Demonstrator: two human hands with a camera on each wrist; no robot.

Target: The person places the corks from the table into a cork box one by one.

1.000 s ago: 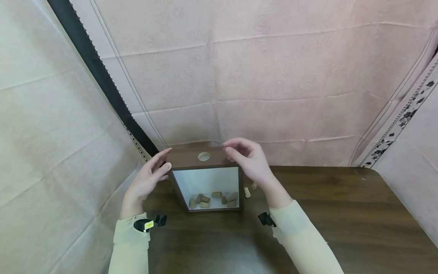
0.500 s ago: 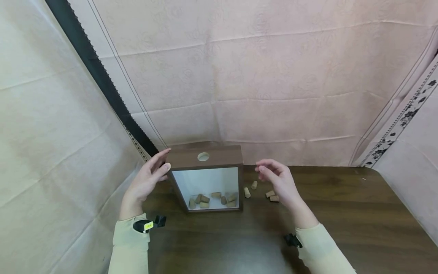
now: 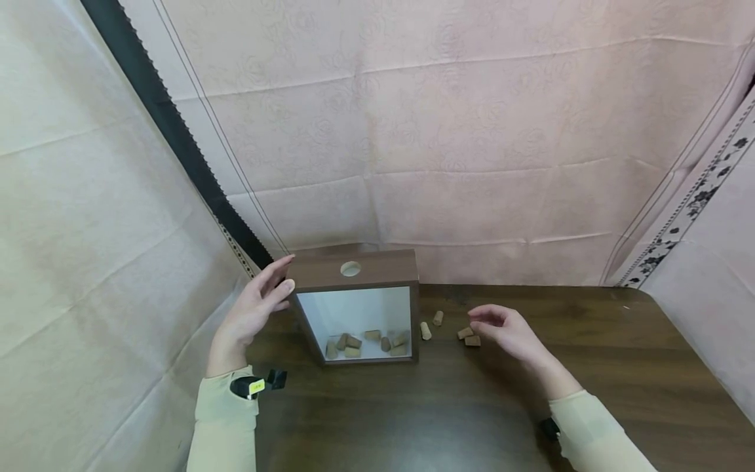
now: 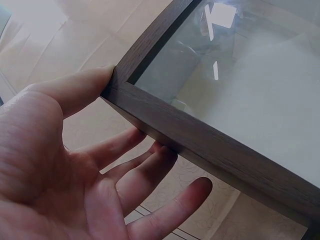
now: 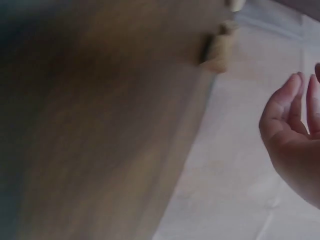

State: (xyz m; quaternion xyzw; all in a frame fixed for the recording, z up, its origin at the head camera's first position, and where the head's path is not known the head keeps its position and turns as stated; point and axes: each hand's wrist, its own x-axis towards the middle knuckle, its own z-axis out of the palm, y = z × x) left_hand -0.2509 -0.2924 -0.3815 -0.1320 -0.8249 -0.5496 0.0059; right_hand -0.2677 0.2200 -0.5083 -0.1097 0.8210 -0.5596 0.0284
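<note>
Corks first: four loose ones on the table, right of the box, two just beside the right hand, its fingers loosely bent and released. A bunch more sit inside, behind the clear front. Left hand just rests relaxed fingers and thumb against the box's left edge. Pale cloth hangs behind it all.

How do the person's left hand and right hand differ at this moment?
The left hand touches the box; the right hand is away from the box, near two corks on the table. In the wrist views, the left hand's fingers are spread, while the right hand's are closer together. Shared: both are bare, with pale sleeves.
</note>
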